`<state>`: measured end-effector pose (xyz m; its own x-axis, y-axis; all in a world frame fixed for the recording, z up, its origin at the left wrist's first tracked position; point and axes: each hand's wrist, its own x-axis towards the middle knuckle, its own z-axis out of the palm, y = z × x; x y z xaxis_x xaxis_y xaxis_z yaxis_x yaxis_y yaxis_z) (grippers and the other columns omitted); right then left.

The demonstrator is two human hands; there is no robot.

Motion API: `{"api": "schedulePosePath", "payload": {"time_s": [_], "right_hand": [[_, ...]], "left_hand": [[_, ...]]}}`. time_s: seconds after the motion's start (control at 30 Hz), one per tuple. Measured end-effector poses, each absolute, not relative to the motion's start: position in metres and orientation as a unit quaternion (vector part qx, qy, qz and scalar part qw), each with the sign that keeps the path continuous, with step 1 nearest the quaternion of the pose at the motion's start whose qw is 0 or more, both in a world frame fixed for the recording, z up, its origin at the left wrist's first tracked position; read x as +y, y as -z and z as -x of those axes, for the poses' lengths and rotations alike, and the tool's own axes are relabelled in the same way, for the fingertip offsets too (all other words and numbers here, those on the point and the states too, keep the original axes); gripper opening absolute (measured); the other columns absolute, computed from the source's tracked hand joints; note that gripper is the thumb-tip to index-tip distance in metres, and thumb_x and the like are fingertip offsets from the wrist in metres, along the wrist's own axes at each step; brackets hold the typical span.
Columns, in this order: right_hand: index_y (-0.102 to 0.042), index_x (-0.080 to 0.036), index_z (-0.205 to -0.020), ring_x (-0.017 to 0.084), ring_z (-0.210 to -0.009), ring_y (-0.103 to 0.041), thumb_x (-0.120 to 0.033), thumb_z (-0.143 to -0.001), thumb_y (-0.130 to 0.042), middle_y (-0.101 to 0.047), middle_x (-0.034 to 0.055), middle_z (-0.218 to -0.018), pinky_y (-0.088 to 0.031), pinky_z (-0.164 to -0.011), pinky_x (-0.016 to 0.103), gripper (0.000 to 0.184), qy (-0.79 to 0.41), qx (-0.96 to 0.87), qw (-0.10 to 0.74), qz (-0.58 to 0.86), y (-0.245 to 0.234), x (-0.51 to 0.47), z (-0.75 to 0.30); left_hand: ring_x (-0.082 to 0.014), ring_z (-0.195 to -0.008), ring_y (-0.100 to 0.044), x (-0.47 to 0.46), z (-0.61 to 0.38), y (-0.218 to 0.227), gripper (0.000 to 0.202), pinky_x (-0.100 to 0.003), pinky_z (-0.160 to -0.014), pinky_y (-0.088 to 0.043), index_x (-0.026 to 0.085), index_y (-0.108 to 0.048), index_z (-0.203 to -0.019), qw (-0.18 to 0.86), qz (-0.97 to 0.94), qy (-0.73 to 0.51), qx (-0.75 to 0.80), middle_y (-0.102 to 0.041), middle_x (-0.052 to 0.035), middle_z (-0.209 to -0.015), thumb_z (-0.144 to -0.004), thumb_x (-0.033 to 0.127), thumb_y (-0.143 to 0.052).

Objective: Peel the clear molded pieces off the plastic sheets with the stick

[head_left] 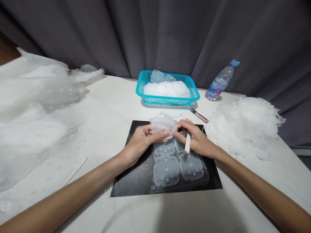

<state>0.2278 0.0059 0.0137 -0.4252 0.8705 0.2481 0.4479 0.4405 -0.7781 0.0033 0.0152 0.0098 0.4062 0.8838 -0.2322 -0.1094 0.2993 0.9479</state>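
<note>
My left hand (143, 140) grips a translucent, milky plastic piece (161, 126) with rounded corners, the thumb lying across its front. At the piece's right edge, the fingertips of my right hand (193, 134) are pinched together. A flat white stick-like tool (188, 144) with a reddish end is tucked in that same hand; its other end is hidden by the fingers. Below both hands, a clear sheet of several rounded plastic shapes (166, 170) lies on a black mat (136, 178). A thin white scrap (170, 115) shows just behind the held piece.
A turquoise basket (167, 100) behind the mat contains a white heap and clear shaped pieces. Pink-handled snips (199, 115) lie before it. A water bottle (221, 82) stands to the right. Translucent plastic piles (252, 119) lie at right, and larger sheets (36, 106) at left.
</note>
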Motion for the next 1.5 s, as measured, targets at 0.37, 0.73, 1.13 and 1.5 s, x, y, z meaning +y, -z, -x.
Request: {"api": "schedulePosePath", "payload": {"time_s": [0.37, 0.73, 1.13, 1.5], "right_hand": [[-0.054, -0.024, -0.088, 0.025, -0.091, -0.052, -0.014, -0.092, -0.059, -0.062, 0.0047, -0.089, -0.041, -0.081, 0.037, 0.012, -0.201, -0.809, 0.320, 0.451, -0.003, 0.007, -0.224], [-0.063, -0.023, -0.098, 0.022, -0.094, -0.052, -0.023, -0.094, -0.065, -0.065, 0.0034, -0.096, -0.042, -0.087, 0.036, 0.004, -0.333, -0.793, 0.322, 0.396, -0.023, 0.015, -0.240], [-0.067, -0.022, -0.094, 0.020, -0.089, -0.054, -0.032, -0.096, -0.071, -0.065, 0.0028, -0.092, -0.045, -0.087, 0.038, 0.011, -0.388, -0.756, 0.364, 0.381, -0.029, 0.006, -0.234], [-0.071, -0.023, -0.091, 0.021, -0.088, -0.056, -0.036, -0.098, -0.070, -0.068, 0.0028, -0.089, -0.047, -0.088, 0.041, 0.014, -0.353, -0.759, 0.394, 0.381, -0.028, 0.006, -0.232]], "left_hand": [[-0.0167, -0.084, -0.067, 0.009, -0.006, -0.016, 0.024, -0.028, -0.085, -0.053, 0.014, -0.082, -0.091, 0.758, -0.435, -0.307, 0.377, -0.078, -0.0066, -0.091, -0.083, 0.036, -0.086], [-0.0172, -0.090, -0.066, 0.020, 0.003, -0.016, 0.019, -0.029, -0.089, -0.052, 0.014, -0.081, -0.097, 0.791, -0.431, -0.248, 0.357, -0.075, -0.0083, -0.096, -0.088, 0.030, -0.083], [-0.0171, -0.090, -0.068, 0.025, 0.006, -0.013, 0.016, -0.028, -0.089, -0.052, 0.015, -0.081, -0.097, 0.809, -0.433, -0.222, 0.329, -0.076, -0.0080, -0.096, -0.090, 0.029, -0.081], [-0.0202, -0.091, -0.071, 0.025, 0.006, -0.014, 0.019, -0.030, -0.090, -0.053, 0.016, -0.082, -0.098, 0.801, -0.448, -0.209, 0.338, -0.079, -0.0101, -0.098, -0.089, 0.033, -0.081]]}}
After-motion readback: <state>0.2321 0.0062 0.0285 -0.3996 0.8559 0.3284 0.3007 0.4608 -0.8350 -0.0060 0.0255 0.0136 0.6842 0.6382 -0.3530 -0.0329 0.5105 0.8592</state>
